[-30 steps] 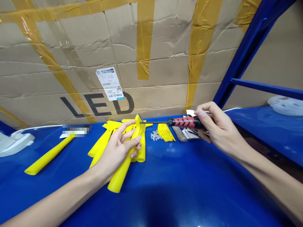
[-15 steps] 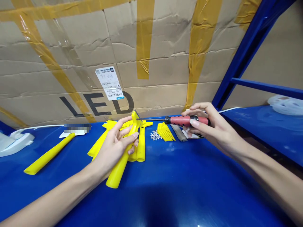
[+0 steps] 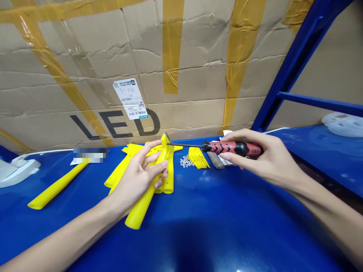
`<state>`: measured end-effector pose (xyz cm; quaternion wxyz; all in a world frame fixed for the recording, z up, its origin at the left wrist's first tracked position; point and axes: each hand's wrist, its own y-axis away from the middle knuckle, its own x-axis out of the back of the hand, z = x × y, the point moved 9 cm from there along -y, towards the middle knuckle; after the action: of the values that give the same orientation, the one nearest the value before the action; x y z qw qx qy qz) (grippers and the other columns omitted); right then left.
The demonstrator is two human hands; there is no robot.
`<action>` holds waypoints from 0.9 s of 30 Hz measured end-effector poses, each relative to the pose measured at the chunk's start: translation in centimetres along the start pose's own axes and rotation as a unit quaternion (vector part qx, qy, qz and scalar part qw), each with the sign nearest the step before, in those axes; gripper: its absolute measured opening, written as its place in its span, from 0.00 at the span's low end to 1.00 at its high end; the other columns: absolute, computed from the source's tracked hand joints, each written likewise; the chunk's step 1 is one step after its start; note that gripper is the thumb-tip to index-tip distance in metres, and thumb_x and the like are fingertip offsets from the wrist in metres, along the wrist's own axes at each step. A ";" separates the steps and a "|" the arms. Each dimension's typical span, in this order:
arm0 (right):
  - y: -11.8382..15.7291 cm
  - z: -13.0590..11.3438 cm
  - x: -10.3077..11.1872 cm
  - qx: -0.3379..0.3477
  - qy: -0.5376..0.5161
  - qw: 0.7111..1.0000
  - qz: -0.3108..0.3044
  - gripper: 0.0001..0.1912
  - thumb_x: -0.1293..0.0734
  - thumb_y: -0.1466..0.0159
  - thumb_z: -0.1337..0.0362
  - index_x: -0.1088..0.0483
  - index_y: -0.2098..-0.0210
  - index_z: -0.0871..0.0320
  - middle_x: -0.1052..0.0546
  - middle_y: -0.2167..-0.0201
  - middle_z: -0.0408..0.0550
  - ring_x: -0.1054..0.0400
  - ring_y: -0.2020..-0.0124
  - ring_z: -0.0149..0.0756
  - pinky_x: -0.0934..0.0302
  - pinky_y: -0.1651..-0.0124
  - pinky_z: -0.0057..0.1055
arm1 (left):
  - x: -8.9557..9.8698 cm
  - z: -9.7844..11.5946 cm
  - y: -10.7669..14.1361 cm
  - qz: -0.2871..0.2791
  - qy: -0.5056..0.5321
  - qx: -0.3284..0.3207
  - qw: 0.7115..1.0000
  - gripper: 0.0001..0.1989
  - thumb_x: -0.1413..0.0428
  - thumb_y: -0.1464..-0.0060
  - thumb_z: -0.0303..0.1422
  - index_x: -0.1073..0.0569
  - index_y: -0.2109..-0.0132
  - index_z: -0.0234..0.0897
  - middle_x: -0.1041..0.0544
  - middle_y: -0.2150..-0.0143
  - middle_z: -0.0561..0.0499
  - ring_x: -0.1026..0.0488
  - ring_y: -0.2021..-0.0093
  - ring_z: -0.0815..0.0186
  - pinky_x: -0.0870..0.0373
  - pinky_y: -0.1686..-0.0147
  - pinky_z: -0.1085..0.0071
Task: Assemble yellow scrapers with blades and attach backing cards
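Observation:
My left hand [image 3: 141,170] is closed around the handle of a yellow plastic scraper [image 3: 136,213], its head end up and a thin dark blade edge showing there. In my right hand [image 3: 272,155] is a red and black screwdriver [image 3: 224,147], held level between thumb and fingers. The screwdriver's tip meets the scraper's head from the right; the screw itself is too small to make out. Behind my left hand lie more yellow handles [image 3: 120,170]. Small silvery screws [image 3: 185,162], a stack of yellow plates [image 3: 198,158] and flat grey blades [image 3: 216,160] lie beneath and beside the screwdriver.
Another yellow scraper [image 3: 58,185] lies on the blue table [image 3: 227,226] at left, its head blurred out. A white plastic object [image 3: 22,172] stands at the left edge. Behind is a large taped cardboard box [image 3: 198,105], with a blue metal frame [image 3: 283,75] at right.
My right-hand fingers have shifted along the screwdriver handle, and the handle has turned and moved slightly right. My left hand and scraper have moved only a little.

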<state>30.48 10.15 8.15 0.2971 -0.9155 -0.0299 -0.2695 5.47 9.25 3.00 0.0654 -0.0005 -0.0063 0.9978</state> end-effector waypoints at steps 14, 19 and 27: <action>0.3 0.6 -0.4 -0.065 0.018 0.997 -0.024 0.18 0.27 0.40 0.49 0.17 0.56 0.50 0.18 0.72 0.47 0.42 0.84 0.30 0.59 0.83 0.30 | -0.3 1.9 0.6 -0.003 -0.035 -0.037 0.999 0.20 0.35 0.46 0.33 0.33 0.49 0.41 0.27 0.73 0.55 0.36 0.79 0.73 0.38 0.82 0.78; 0.4 1.8 -2.5 -0.152 -0.127 0.975 -0.102 0.18 0.27 0.39 0.48 0.18 0.58 0.55 0.21 0.73 0.48 0.40 0.79 0.29 0.57 0.81 0.28 | -0.2 1.3 0.4 -0.020 -0.042 -0.007 0.999 0.21 0.35 0.45 0.34 0.35 0.48 0.42 0.27 0.74 0.56 0.37 0.80 0.73 0.38 0.81 0.78; 1.2 5.6 -3.6 -0.304 -0.392 0.868 -0.034 0.14 0.28 0.37 0.53 0.22 0.58 0.56 0.20 0.67 0.50 0.32 0.76 0.32 0.37 0.77 0.29 | 0.6 -0.1 -0.2 0.013 0.039 0.053 0.998 0.35 0.35 0.45 0.34 0.40 0.34 0.44 0.24 0.74 0.55 0.36 0.82 0.74 0.38 0.79 0.78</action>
<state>30.32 12.63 1.87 -0.0418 -0.9893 -0.0918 0.1053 4.93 9.52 2.88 0.0527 -0.0357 0.0492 0.9968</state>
